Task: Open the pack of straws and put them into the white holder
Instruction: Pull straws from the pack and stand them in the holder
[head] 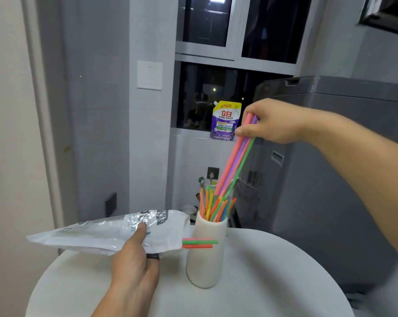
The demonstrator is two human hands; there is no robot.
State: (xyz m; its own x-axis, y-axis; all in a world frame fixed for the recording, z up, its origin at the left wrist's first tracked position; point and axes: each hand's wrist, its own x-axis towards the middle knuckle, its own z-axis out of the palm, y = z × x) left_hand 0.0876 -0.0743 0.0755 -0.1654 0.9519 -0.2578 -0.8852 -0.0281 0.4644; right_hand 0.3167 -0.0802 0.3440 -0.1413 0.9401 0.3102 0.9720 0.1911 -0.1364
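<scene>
A tall white holder (204, 255) stands upright on the round white table (273, 282), with several coloured straws sticking out of its top. My right hand (268, 121) pinches the upper ends of a pink, a purple and a green straw (233, 161); their lower ends reach into the holder among the others. My left hand (134, 257) grips the clear-and-white plastic straw pack (102, 232), held level to the left of the holder. Short ends of a few straws (200, 243) poke out of the pack's open right end, in front of the holder.
A grey washing machine (330, 156) stands close on the right behind the table. A purple detergent pouch (225, 120) leans on the window sill behind. A wall and door frame run along the left side.
</scene>
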